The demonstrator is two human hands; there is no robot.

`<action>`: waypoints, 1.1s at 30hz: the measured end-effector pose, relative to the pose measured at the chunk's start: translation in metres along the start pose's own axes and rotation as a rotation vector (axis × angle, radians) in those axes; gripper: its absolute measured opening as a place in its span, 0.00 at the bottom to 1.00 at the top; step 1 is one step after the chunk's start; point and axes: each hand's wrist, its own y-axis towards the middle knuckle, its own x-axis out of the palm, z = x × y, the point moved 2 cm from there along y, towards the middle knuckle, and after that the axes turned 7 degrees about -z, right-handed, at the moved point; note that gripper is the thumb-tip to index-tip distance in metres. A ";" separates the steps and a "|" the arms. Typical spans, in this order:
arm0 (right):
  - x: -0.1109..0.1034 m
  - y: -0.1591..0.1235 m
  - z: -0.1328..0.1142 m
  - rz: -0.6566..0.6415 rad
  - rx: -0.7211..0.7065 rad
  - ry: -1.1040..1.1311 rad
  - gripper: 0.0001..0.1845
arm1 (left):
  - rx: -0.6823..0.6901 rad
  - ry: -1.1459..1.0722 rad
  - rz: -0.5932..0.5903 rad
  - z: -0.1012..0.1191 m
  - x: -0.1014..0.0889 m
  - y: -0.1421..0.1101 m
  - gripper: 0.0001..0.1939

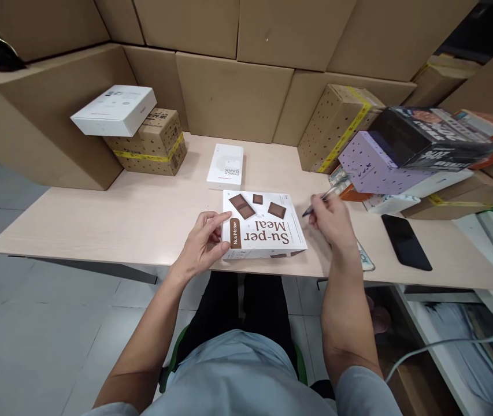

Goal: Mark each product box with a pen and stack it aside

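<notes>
A white "Su-per Meal" box [267,226] with chocolate pictures lies flat near the table's front edge, its print upside down to me. My left hand [203,240] grips its left side, the index finger on top and the thumb at the near corner. To the right of the box, my right hand [332,221] is closed round a dark pen [307,212], whose tip points left, just off the box. Behind the box lies a white power bank box [225,164]. A patterned phone or case [366,257] is partly hidden by my right forearm.
At the back left, a white box [116,107] rests on a spotted carton [155,141]. On the right are a tall spotted carton [337,124], a purple box [370,162], a black box [437,138] and a black phone [406,241]. Cardboard panels [233,95] wall the back.
</notes>
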 end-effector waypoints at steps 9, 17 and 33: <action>0.022 -0.016 -0.002 -0.349 0.069 -0.782 0.16 | 0.020 0.061 0.007 0.002 0.000 0.001 0.30; -0.017 -0.047 0.009 0.043 0.177 -1.017 0.31 | 0.014 0.070 0.012 0.002 -0.002 0.001 0.29; -0.051 -0.062 0.050 0.083 0.291 -0.820 0.43 | -0.025 0.218 0.010 0.004 -0.003 0.004 0.30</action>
